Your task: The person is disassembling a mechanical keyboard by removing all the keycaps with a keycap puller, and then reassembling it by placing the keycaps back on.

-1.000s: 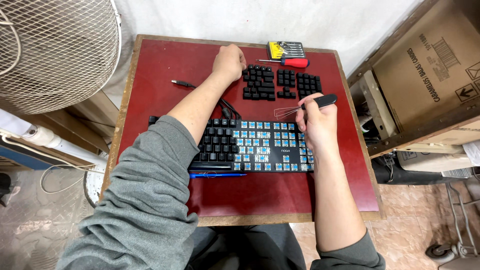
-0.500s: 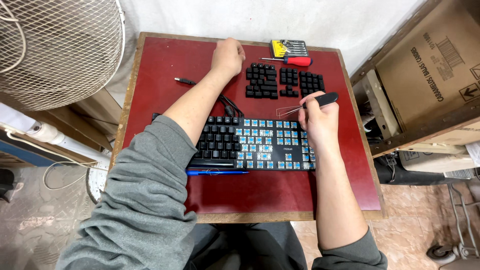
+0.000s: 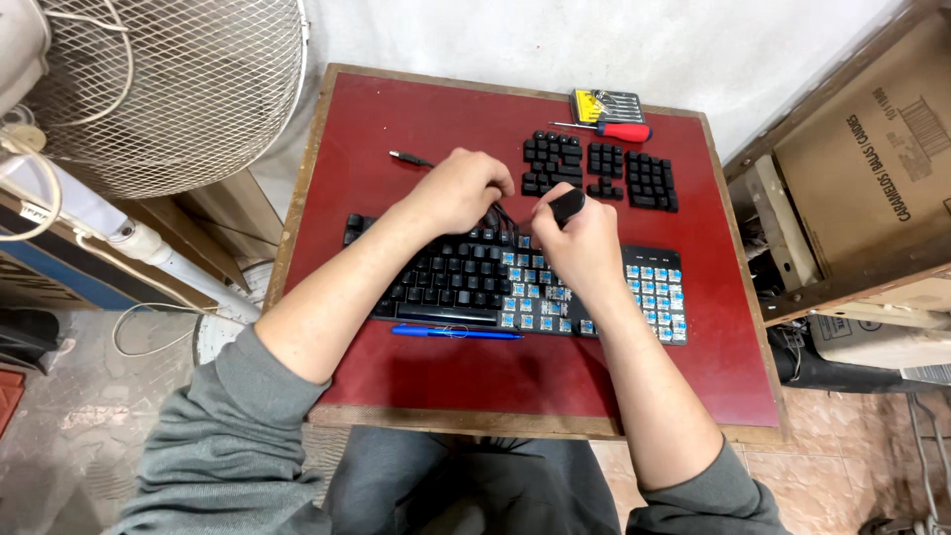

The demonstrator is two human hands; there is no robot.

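Both hands (image 3: 515, 213) have come together over the keyboard (image 3: 446, 282).

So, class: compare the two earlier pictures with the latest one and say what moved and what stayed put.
The left hand drew back from the loose keycaps at the table's far side to the keyboard. The right hand, gripping the black-handled puller throughout, swung left to meet it over the keyboard's middle. Keyboard, keycaps, screwdriver, blue pen and fan kept their places.
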